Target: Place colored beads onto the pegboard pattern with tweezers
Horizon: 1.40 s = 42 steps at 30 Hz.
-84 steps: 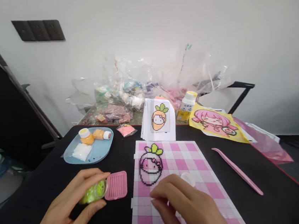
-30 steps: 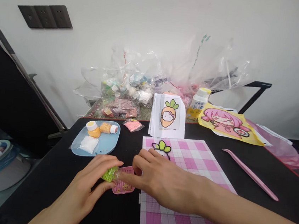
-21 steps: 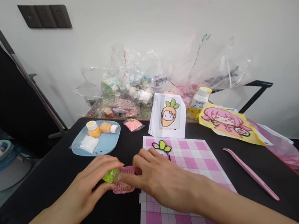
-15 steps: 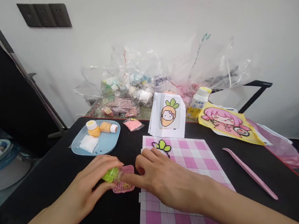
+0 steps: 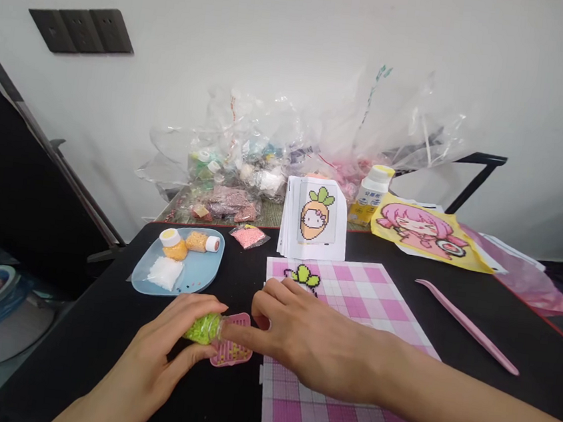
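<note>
right hand (image 5: 301,334) moved to bottle (image 5: 201,329) | left grip (image 5: 161,338) wrapped round it

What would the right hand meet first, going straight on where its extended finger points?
Probably the jar, at its mouth, with green beads inside; whether the right hand already touches it is unclear.

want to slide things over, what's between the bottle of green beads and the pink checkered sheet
In the head view: a pink ridged tray with beads in it, and the right hand partly over it.
</note>
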{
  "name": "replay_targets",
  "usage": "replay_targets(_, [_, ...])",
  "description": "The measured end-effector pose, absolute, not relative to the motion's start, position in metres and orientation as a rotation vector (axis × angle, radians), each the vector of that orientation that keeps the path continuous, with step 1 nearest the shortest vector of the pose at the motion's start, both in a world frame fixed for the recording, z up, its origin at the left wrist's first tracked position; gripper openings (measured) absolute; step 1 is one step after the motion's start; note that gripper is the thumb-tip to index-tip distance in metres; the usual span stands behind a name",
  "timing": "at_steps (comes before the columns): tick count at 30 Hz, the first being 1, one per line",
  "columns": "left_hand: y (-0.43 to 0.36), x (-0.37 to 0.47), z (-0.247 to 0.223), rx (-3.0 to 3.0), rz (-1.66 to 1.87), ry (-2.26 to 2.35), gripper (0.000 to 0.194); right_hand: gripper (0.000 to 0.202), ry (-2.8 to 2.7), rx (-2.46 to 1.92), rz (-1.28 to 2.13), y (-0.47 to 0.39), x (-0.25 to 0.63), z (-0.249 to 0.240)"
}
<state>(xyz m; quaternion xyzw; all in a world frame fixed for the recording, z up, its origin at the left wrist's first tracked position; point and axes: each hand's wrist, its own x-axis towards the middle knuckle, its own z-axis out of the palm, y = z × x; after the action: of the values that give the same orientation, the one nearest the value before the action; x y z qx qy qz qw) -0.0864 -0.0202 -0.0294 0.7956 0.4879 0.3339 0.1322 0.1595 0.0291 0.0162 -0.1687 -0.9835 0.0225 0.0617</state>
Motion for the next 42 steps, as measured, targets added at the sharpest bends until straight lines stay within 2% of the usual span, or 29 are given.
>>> replay_targets(13, [-0.019, -0.087, -0.023, 2.216, 0.966, 1.409, 0.033, 0.037, -2.85, -0.596, 0.075, 0.007, 0.156, 0.007])
replay_targets(26, [-0.022, -0.078, -0.015, 2.032, 0.973, 1.514, 0.028, 0.061, -2.885, -0.54, 0.237, 0.026, 0.165, 0.008])
replay_targets(37, [-0.02, -0.081, -0.016, 2.097, 0.963, 1.492, 0.029, 0.057, -2.914, -0.542, 0.211, 0.024, 0.164, 0.009])
replay_targets(42, [-0.023, -0.082, -0.012, 1.937, 0.963, 1.541, 0.031, 0.057, -2.911, -0.512, 0.141, 0.022, 0.161, 0.014])
